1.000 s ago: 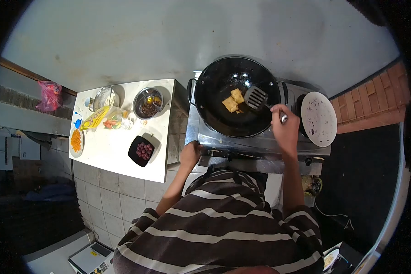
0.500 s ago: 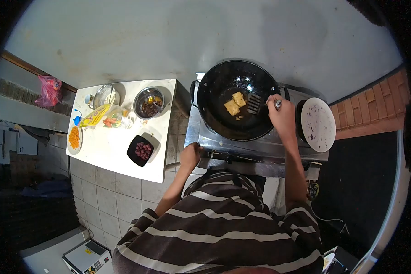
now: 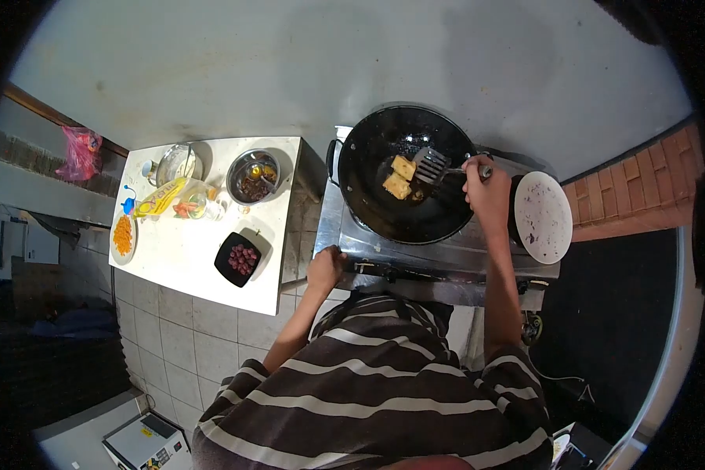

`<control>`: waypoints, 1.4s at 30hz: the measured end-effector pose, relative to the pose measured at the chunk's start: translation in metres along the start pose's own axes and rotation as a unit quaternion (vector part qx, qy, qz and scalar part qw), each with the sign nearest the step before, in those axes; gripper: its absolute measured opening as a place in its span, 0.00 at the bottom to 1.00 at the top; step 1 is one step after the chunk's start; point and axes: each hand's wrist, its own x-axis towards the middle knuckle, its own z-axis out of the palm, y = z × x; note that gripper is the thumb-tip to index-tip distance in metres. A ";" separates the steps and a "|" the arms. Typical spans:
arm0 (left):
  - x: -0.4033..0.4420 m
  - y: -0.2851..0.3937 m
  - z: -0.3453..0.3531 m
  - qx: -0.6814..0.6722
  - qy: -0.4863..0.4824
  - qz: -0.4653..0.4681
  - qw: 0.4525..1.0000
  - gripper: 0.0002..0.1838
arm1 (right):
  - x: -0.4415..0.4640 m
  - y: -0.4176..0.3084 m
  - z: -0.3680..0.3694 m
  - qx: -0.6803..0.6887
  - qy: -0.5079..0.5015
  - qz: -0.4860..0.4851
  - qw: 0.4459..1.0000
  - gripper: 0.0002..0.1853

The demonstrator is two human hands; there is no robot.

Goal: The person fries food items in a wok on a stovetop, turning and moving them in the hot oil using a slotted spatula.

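Observation:
My right hand (image 3: pixel 487 188) is closed round the handle of a slotted spatula (image 3: pixel 432 165). The slotted head is inside a black wok (image 3: pixel 376 215), beside two golden-brown fried pieces (image 3: pixel 400 177) and touching or nearly touching the upper one. A few small crumbs lie near them in shiny oil. The wok stands on a metal gas stove (image 3: pixel 329 223). At the stove's front left corner rests my left hand (image 3: pixel 326 268), fingers curled; what they grip, if anything, is hidden.
Right of the wok is a white oval plate (image 3: pixel 543 219) with dark smears. A white table (image 3: pixel 188 270) on the left holds a steel bowl (image 3: pixel 239 196), a black dish of dark red pieces (image 3: pixel 237 259), an oil pouch (image 3: pixel 161 200) and a plate of orange bits (image 3: pixel 123 236).
The spatula has turned and shifted up and left against the fried pieces, its slotted face now showing more. My right hand has tilted with it. My left hand stays at the stove corner.

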 end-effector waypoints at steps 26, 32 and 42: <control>0.002 -0.007 0.007 0.002 0.003 0.008 1.000 0.13 | -0.035 -0.013 -0.001 -0.036 -0.020 -0.038 0.998 0.11; 0.001 -0.004 0.005 0.008 0.006 0.001 1.000 0.13 | -0.039 -0.022 0.008 -0.033 -0.054 -0.016 0.998 0.11; 0.000 -0.001 0.003 0.003 0.002 -0.003 1.000 0.13 | -0.046 -0.023 0.005 0.013 -0.087 0.003 0.996 0.11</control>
